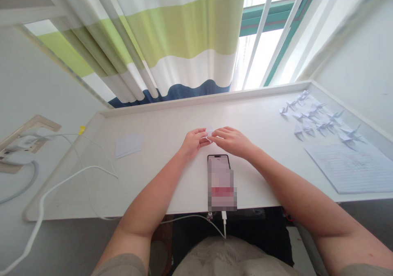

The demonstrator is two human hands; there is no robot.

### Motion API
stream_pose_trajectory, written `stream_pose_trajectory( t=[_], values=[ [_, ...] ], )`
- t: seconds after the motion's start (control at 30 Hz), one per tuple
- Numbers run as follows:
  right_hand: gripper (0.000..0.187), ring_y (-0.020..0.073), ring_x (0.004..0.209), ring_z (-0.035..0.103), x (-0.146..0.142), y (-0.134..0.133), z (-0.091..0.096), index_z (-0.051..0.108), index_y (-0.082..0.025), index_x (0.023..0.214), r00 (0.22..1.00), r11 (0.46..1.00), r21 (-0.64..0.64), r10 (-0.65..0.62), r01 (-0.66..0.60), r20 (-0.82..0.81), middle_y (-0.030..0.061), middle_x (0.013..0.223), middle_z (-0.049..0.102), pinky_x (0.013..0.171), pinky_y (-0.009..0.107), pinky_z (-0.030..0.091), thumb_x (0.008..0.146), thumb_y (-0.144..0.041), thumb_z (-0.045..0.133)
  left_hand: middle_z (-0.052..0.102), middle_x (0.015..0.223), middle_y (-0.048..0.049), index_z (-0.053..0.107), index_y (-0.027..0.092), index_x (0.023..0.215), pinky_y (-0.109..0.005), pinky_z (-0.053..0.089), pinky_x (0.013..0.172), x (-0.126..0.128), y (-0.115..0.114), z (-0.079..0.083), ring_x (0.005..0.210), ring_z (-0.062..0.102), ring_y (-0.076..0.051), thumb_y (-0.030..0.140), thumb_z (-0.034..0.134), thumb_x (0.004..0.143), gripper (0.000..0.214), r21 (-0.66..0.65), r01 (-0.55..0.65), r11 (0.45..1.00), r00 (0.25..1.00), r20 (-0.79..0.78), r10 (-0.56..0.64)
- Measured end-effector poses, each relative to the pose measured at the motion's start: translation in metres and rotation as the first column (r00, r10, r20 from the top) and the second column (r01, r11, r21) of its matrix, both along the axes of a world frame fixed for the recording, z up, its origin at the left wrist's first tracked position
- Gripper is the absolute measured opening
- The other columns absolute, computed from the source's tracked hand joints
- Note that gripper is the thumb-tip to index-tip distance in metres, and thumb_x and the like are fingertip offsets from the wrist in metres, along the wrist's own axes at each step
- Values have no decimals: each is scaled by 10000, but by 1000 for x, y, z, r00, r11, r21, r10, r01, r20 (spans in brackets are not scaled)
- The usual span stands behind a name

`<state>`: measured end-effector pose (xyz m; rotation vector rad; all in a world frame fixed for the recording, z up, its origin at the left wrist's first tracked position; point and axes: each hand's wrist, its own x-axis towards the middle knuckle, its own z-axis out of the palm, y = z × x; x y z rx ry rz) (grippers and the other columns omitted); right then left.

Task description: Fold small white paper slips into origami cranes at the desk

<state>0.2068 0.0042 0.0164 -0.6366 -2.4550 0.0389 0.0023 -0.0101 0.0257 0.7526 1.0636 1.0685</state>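
A small piece of folded white paper [209, 129] is held just above the white desk [166, 186], beyond the phone. My left hand [194, 142] pinches it from the left side, fingers curled round its edge. From the right, my right hand [231, 140] grips the same paper with thumb and fingertips. The fingers cover much of it, so the exact folded shape is hard to make out. Below both hands lies a smartphone [218, 173], screen up, with a cable plugged into its near end.
Several folded paper cranes [319, 116] stand at the desk's back right. In front of them lies a lined, written sheet [353, 169]. Square white papers [129, 145] rest on the left. White cables [61, 186] run from the wall socket [27, 145] across the desk's left edge.
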Motion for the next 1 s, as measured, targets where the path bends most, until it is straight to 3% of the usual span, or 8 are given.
stream_pose_trajectory(
  t=[0.2, 0.43, 0.73, 1.0],
  values=[
    [255, 269, 1009, 694, 3, 5, -9, 737, -260, 1255, 973, 968, -236, -137, 91, -188, 101, 1092, 743, 854, 443, 607, 1063, -311, 578, 805, 871, -74, 725, 137, 1036, -405, 620, 878, 4, -1, -6, 780, 755, -185, 248, 865, 813, 286, 113, 47, 993, 994, -104, -36],
    [226, 283, 1014, 684, -1, 8, -14, 766, -258, 1192, 926, 919, -357, -272, 169, -261, 100, 1081, 720, 855, 446, 594, 1026, -355, 647, 823, 934, -87, 733, 148, 1043, -383, 615, 854, 8, -4, -8, 829, 758, -192, 347, 924, 774, 385, 186, 64, 980, 990, -137, -39],
    [106, 259, 960, 644, -3, 6, -12, 769, -265, 1008, 907, 946, -307, -216, 103, -362, 69, 991, 699, 855, 442, 553, 1011, -275, 663, 813, 880, -82, 758, 140, 977, -378, 628, 825, 13, -8, -3, 776, 756, -190, 308, 885, 805, 271, 139, 62, 988, 986, -161, -39],
    [155, 267, 958, 618, -3, 5, -8, 774, -278, 936, 919, 963, -251, -183, 96, -349, 50, 933, 743, 897, 475, 512, 994, -208, 649, 802, 853, -74, 777, 122, 986, -392, 628, 877, 10, -5, 2, 772, 761, -181, 200, 790, 808, 195, 97, 43, 994, 996, -83, -34]
  ],
)
